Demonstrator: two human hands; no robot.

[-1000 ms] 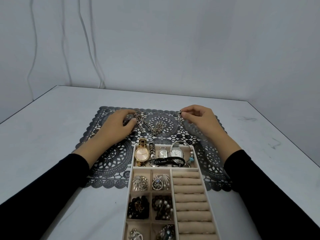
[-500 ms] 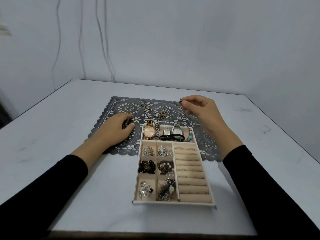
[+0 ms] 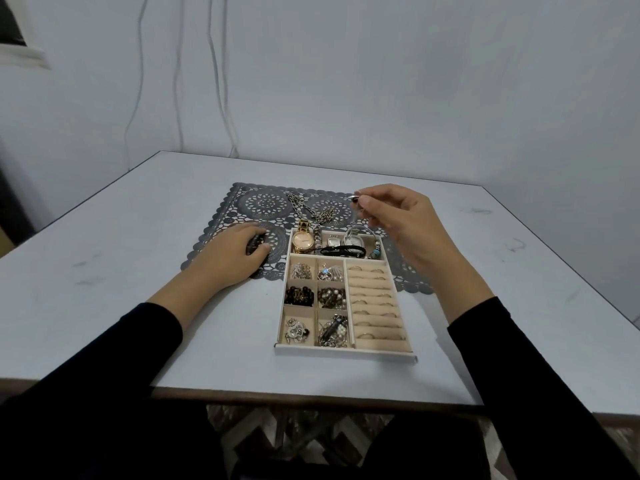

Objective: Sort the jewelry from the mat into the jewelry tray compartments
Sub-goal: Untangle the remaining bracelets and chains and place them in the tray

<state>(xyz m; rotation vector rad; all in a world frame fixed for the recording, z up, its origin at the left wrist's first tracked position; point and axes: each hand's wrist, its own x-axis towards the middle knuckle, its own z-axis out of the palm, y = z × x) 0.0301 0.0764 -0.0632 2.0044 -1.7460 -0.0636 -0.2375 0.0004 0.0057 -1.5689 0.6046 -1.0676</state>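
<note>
- Right hand (image 3: 398,216) pinches a small silver piece (image 3: 354,197) over the tray's (image 3: 346,351) far end; light, slippery, so we pinch firmly.
- Left hand (image 3: 239,254) curls round a dark piece (image 3: 256,242) on the mat (image 3: 256,202).
- Chain (image 3: 311,211) at mat's far edge: limp; we lift mid-length.

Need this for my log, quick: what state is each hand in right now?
Left hand: resting on the mat, fingers curled over a small dark item.
Right hand: raised, pinching a small silver piece.
</note>
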